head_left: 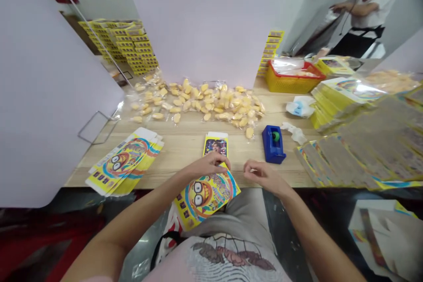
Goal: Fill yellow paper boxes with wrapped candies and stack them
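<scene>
Yellow printed carton (pixel 206 198) under left hand (pixel 206 165), right hand (pixel 264 175) just beside

Small packing workshop, not a home. Long light-wood workbench (pixel 185 158), white partition panels (pixel 49 88) at 9 o'clock. Stacked yellow printed cardboard boxes (pixel 127 42) at 11 o'clock, loose heap of small yellow wrapped sweets (pixel 194 101) at 12, blue tape dispenser (pixel 273 143) and yellow plastic basket (pixel 294 78) at 1, co-worker in black apron (pixel 366 17) standing at 2.
</scene>
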The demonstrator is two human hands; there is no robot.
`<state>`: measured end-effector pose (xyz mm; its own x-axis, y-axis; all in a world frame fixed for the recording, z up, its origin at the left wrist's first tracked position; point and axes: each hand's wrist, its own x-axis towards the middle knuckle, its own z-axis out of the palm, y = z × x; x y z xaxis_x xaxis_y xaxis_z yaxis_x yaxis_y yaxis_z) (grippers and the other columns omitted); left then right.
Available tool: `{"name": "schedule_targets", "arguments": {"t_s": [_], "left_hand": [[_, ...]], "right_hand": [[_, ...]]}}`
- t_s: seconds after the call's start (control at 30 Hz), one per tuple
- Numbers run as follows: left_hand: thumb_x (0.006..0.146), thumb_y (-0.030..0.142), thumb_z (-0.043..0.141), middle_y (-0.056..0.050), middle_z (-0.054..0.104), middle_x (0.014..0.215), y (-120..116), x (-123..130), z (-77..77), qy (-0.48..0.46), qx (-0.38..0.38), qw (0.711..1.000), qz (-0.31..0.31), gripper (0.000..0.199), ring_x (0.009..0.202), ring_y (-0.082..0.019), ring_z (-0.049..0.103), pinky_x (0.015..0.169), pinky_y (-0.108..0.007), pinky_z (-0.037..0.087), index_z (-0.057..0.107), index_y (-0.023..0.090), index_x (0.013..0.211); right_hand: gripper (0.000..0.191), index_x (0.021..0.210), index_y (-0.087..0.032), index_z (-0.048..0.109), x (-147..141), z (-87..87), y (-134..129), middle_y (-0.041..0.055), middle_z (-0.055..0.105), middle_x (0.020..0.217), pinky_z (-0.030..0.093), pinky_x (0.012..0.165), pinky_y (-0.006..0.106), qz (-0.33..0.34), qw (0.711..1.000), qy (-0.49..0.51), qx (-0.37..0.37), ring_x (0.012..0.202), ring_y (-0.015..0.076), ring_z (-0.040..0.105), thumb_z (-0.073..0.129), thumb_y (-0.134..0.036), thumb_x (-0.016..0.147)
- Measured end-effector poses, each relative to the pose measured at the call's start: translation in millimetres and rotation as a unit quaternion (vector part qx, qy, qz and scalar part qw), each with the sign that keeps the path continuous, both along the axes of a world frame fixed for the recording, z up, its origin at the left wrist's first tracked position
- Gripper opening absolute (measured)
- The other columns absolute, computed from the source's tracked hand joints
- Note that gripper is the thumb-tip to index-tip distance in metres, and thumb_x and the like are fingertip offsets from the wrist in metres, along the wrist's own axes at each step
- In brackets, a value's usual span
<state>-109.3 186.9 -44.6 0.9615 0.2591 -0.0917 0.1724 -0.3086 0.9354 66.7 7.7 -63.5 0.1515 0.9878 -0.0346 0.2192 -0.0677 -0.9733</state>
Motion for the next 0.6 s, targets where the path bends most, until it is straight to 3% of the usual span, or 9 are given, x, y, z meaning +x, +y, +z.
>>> {"name": "schedule_targets", "arguments": {"t_s": [0.1, 0.17, 0.27, 0.33, 0.4, 0.5, 0.57, 0.6], "left_hand": [[0.071, 0.031, 0.066, 0.0, 0.063, 0.068, -3, 3, -4.4, -0.004, -0.015, 0.998, -0.056, 0.019, 0.062, -0.014, 0.052, 0.057, -0.023, 0.038, 0.074, 0.019, 0.084], [0.072, 0.032, 0.066, -0.001, 0.063, 0.068, -5, 2, -8.8, -0.001, -0.034, 0.998, -0.048, 0.021, 0.062, -0.014, 0.053, 0.057, -0.023, 0.038, 0.073, 0.018, 0.086], [0.072, 0.035, 0.068, -0.001, 0.064, 0.07, -8, -4, -12.0, 0.009, -0.064, 0.997, -0.029, 0.023, 0.065, -0.015, 0.054, 0.06, -0.023, 0.04, 0.073, 0.018, 0.087], [0.073, 0.036, 0.068, -0.002, 0.065, 0.075, -10, -9, -9.1, 0.009, -0.087, 0.996, -0.019, 0.024, 0.069, -0.015, 0.056, 0.063, -0.024, 0.042, 0.072, 0.018, 0.088], [0.073, 0.038, 0.069, -0.003, 0.066, 0.081, -12, -12, -2.7, 0.0, -0.115, 0.993, -0.024, 0.026, 0.075, -0.016, 0.058, 0.068, -0.025, 0.044, 0.072, 0.018, 0.089], [0.074, 0.04, 0.07, -0.006, 0.067, 0.088, -16, -14, 7.9, -0.022, -0.15, 0.987, -0.06, 0.028, 0.084, -0.019, 0.06, 0.077, -0.028, 0.045, 0.071, 0.017, 0.09], [0.074, 0.04, 0.07, -0.008, 0.067, 0.089, -19, -16, 12.7, -0.035, -0.156, 0.983, -0.084, 0.028, 0.086, -0.02, 0.061, 0.08, -0.03, 0.046, 0.072, 0.016, 0.089], [0.074, 0.04, 0.07, -0.008, 0.067, 0.089, -20, -18, 14.6, -0.043, -0.153, 0.984, -0.083, 0.028, 0.086, -0.02, 0.061, 0.08, -0.031, 0.046, 0.072, 0.016, 0.088]], "right_hand": [[0.022, 0.069, -0.017, 0.065, -11, 20.9, 20, 0.0015, 0.061, 0.074, 0.042, 0.059, 0.022, 0.11, 0.993, -0.052, 0.004, 0.068, 0.0141, 0.054, 0.061, -0.036, 0.078], [0.018, 0.064, -0.017, 0.064, -18, 24.2, 29, -0.0003, 0.059, 0.068, 0.038, 0.055, 0.021, 0.11, 0.988, -0.111, 0.013, 0.061, 0.012, 0.051, 0.063, -0.031, 0.075], [0.02, 0.056, -0.017, 0.058, -25, 18.9, 33, -0.0022, 0.055, 0.059, 0.031, 0.052, 0.021, 0.055, 0.983, -0.176, -0.001, 0.055, 0.0098, 0.045, 0.066, -0.028, 0.071], [0.024, 0.057, -0.017, 0.057, -27, 11.6, 32, -0.0029, 0.052, 0.055, 0.03, 0.049, 0.021, 0.043, 0.992, -0.112, -0.04, 0.053, 0.0095, 0.044, 0.069, -0.034, 0.069], [0.029, 0.065, -0.016, 0.059, -29, 2.5, 30, -0.0033, 0.053, 0.056, 0.033, 0.049, 0.02, 0.059, 0.993, 0.036, -0.097, 0.052, 0.0098, 0.045, 0.073, -0.042, 0.065], [0.049, 0.08, -0.015, 0.063, -34, -12.0, 27, -0.0013, 0.06, 0.066, 0.041, 0.054, 0.022, 0.116, 0.946, 0.254, -0.165, 0.056, 0.0113, 0.052, 0.08, -0.051, 0.052], [0.056, 0.081, -0.013, 0.066, -40, -18.1, 25, 0.0017, 0.063, 0.071, 0.045, 0.06, 0.025, 0.147, 0.921, 0.318, -0.172, 0.062, 0.014, 0.057, 0.08, -0.056, 0.048], [0.054, 0.078, -0.013, 0.067, -43, -18.8, 25, 0.0025, 0.064, 0.069, 0.046, 0.061, 0.026, 0.133, 0.928, 0.313, -0.154, 0.063, 0.0153, 0.059, 0.079, -0.057, 0.048]]}}
